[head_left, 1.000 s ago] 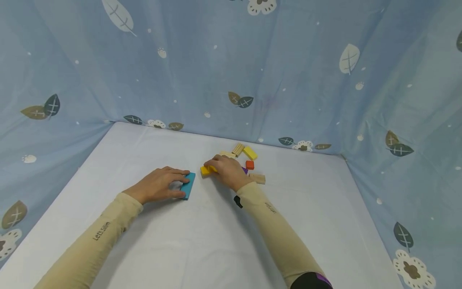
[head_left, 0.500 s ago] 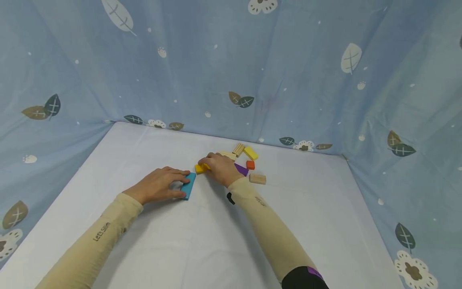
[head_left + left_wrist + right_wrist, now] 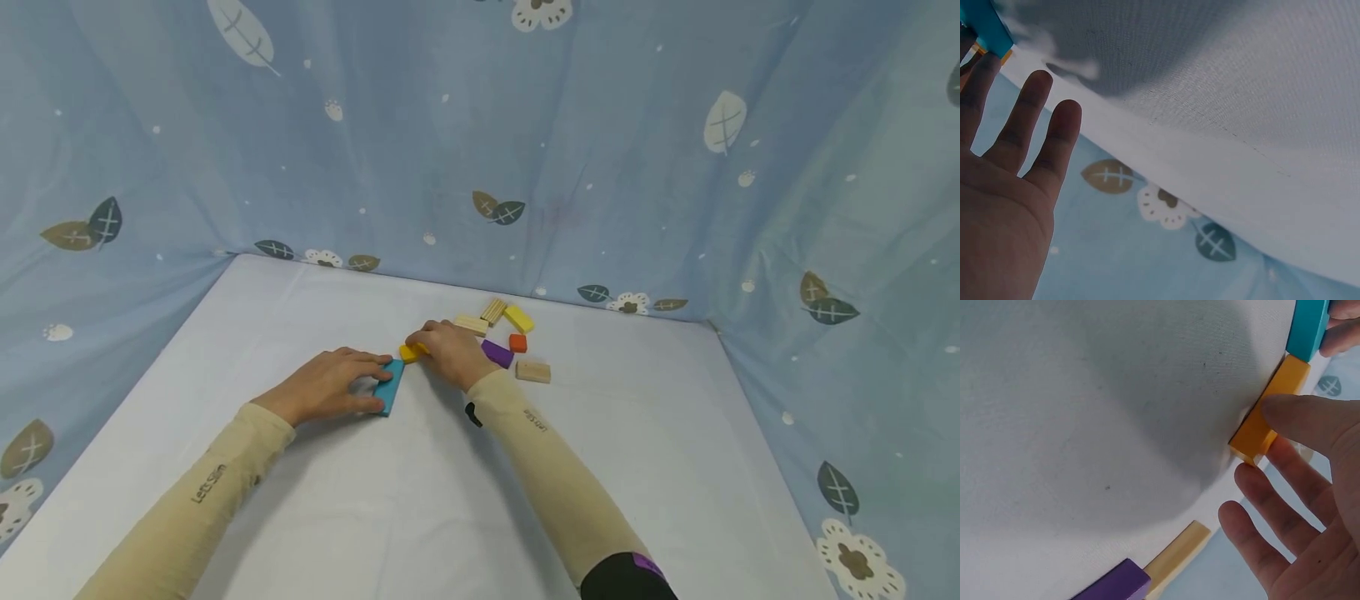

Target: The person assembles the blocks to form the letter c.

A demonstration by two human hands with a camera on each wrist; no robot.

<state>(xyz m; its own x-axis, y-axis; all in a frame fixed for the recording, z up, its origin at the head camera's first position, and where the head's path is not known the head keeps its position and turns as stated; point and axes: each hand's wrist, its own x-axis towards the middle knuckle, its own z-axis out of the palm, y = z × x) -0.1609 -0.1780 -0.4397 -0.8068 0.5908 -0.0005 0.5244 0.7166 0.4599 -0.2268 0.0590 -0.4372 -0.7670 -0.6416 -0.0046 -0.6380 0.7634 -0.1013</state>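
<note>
My left hand (image 3: 330, 387) pinches a flat blue block (image 3: 388, 388) lying on the white table, thumb at its near end and fingertips at its far end. Two other fingers stretch out straight in the left wrist view. My right hand (image 3: 455, 353) grips an orange-yellow block (image 3: 1277, 406) between thumb and fingers. In the right wrist view, one end of that block meets the end of the blue block (image 3: 1308, 328). Much of the orange-yellow block is hidden by the right hand in the head view.
Right of my right hand lie a purple block (image 3: 498, 353), a red block (image 3: 518, 342) and a plain wooden block (image 3: 533, 372). Behind are a pale wooden block (image 3: 472, 325), a ridged wooden block (image 3: 493, 312) and a yellow block (image 3: 519, 318). A patterned blue curtain (image 3: 420, 150) borders the table.
My right hand has slid the orange-yellow block leftward to the far end of the blue block, leaving the purple block more visible. My left hand has stayed in place on the blue block.
</note>
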